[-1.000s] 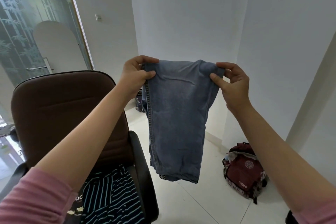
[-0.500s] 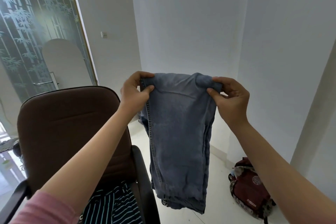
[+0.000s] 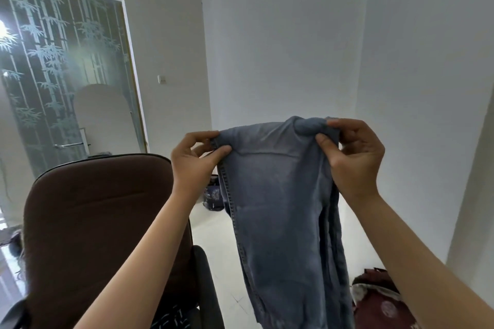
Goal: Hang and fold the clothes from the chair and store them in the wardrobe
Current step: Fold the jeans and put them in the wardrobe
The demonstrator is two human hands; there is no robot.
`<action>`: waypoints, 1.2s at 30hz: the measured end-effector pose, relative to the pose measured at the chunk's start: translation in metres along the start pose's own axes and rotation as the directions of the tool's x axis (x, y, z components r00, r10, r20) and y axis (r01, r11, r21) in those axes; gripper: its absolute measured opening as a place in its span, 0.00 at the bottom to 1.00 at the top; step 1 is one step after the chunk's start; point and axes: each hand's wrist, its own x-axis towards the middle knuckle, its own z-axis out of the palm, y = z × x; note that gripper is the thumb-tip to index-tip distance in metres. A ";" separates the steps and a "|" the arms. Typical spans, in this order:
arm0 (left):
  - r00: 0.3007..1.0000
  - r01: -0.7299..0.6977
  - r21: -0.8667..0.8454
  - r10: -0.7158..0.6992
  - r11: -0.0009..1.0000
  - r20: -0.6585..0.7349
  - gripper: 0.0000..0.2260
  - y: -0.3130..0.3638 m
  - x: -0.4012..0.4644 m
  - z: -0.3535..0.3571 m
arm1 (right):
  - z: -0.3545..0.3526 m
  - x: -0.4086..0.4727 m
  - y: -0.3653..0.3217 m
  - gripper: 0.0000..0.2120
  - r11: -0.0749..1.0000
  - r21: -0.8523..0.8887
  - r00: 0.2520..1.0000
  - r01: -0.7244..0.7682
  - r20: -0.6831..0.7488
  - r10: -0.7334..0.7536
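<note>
One jeans [image 3: 278, 211], pinched by left hand [image 3: 193, 160], right hand [image 3: 352, 157].

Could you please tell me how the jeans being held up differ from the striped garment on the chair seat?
The jeans are plain faded blue denim; the striped garment is dark with pale stripes. The jeans hang in the air, pinched at the top corners by the left hand and right hand; the striped garment lies untouched on the brown chair. The jeans show almost fully; the striped garment is mostly hidden. Both are clothes not yet stored.
</note>
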 end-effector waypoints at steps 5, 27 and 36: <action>0.994 0.107 -0.111 -0.109 0.988 -0.010 0.26 -0.007 -0.006 0.000 | 0.005 0.011 -0.005 0.14 1.000 0.020 1.000 -0.024 0.017 0.023; 0.819 0.323 0.076 -0.319 0.943 0.477 0.25 -0.079 -0.115 0.001 | 0.002 0.030 -0.021 0.14 0.959 0.172 0.961 -0.226 0.202 0.190; 0.759 0.395 0.033 -0.346 0.918 0.551 0.15 -0.053 -0.077 0.019 | -0.002 0.044 -0.028 0.14 0.896 0.256 0.920 -0.363 0.253 0.301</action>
